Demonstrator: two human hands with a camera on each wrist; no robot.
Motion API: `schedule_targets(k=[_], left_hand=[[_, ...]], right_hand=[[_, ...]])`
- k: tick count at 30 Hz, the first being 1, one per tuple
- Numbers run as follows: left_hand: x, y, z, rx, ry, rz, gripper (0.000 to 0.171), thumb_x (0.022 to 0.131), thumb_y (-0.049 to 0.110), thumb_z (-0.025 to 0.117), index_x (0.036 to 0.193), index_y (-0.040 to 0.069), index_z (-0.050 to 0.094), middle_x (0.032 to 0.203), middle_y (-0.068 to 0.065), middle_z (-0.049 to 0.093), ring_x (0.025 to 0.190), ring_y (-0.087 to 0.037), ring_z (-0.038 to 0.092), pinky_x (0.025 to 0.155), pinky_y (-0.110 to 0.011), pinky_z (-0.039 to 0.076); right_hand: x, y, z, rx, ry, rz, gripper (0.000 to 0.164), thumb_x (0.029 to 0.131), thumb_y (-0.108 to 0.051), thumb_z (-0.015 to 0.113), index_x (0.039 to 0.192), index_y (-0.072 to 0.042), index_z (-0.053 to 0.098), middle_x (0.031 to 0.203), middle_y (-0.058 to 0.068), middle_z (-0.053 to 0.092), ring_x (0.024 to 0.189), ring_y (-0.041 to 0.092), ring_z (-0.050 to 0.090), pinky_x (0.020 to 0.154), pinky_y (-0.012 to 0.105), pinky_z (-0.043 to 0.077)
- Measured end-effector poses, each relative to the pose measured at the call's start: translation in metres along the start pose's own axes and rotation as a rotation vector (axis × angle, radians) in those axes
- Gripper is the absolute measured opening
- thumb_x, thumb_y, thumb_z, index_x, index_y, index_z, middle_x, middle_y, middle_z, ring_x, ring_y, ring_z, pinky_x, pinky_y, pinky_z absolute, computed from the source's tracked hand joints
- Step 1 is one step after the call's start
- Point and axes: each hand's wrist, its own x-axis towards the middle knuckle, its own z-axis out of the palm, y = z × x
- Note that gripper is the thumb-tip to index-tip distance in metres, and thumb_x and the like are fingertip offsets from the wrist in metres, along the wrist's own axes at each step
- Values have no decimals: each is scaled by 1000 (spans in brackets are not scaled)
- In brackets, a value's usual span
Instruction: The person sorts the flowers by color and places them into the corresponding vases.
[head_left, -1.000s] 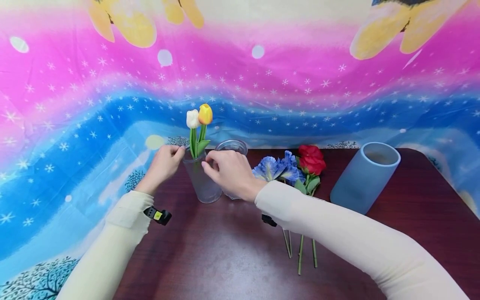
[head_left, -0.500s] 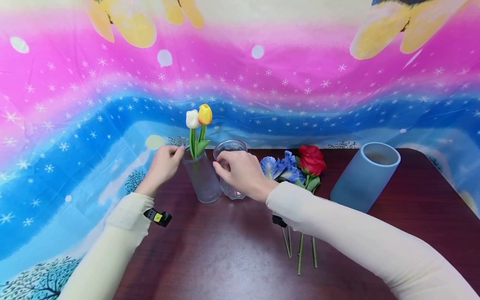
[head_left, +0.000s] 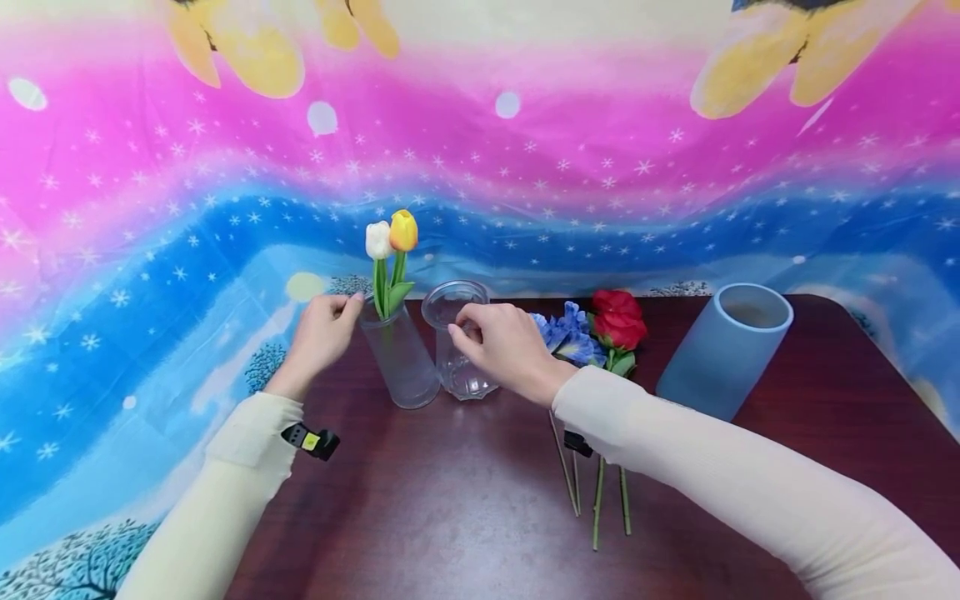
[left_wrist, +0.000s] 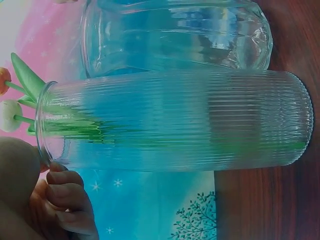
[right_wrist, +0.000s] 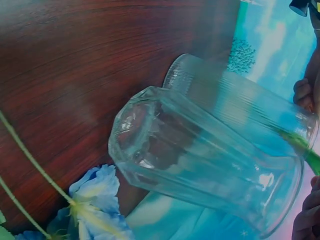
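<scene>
At the left, my left hand (head_left: 324,337) pinches the rim of a ribbed glass vase (head_left: 403,367) between thumb and fingers. A white tulip (head_left: 378,240) and a yellow tulip (head_left: 403,231) stand in it, their green stems visible through the ribbed wall in the left wrist view. Beside it, close by or touching, is a clear faceted glass vase (right_wrist: 200,155) with a flared rim. My right hand (head_left: 510,350) hovers in front of that vase's right side, fingers loosely bent, with nothing seen in them. It covers part of the faceted vase and some blue petals.
Blue irises (head_left: 572,337) and a red rose (head_left: 618,319) lie on the dark wooden table (head_left: 450,517), stems toward the front. Farther right stands a frosted blue vase (head_left: 720,358). A printed cloth (head_left: 480,167) hangs behind the table.
My right hand has moved right, away from the tulips and the ribbed vase, uncovering more of the faceted vase. My left hand keeps its place at the rim. The head view has shifted slightly.
</scene>
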Motion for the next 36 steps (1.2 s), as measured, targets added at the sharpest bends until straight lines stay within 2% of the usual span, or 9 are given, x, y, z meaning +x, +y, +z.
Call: schedule_targets(k=[14,21,26,31,36], left_hand=[[-4,1,0,-23,26,-1,56,107,49,39,64,13,38,53,3,32,48,-16,32,49,-30,31],[-10,-3,2,-53,30,-12,70,106,56,31,73,3,61,58,-4,52,53,-19,44,54,-34,39],[-17,-3,3,-58,30,-18,72,107,54,30,80,-1,68,65,-8,63,62,-22,55,63,-36,45],[-24,1,5,-56,24,-26,69,106,56,33,76,3,66,57,-1,58,58,-21,51,61,-35,43],[-31,6,7,-77,6,-29,65,107,53,37,75,4,66,55,1,54,54,-19,47,57,-34,41]], right_hand=[[-13,21,-11,-48,8,61,14,97,-26,65,94,-16,75,61,-6,55,55,9,48,51,26,36],[-21,31,-16,-51,6,101,15,98,-27,64,93,-16,74,62,-6,56,55,9,48,54,28,39],[-26,39,-20,-48,17,118,17,98,-27,65,94,-15,75,60,-6,56,53,9,47,55,28,41],[-32,47,-27,-39,19,131,16,99,-27,64,95,-15,74,56,-5,51,47,9,41,53,29,36],[-38,55,-33,-41,15,160,19,99,-28,63,101,-13,75,56,-5,53,48,10,43,52,29,36]])
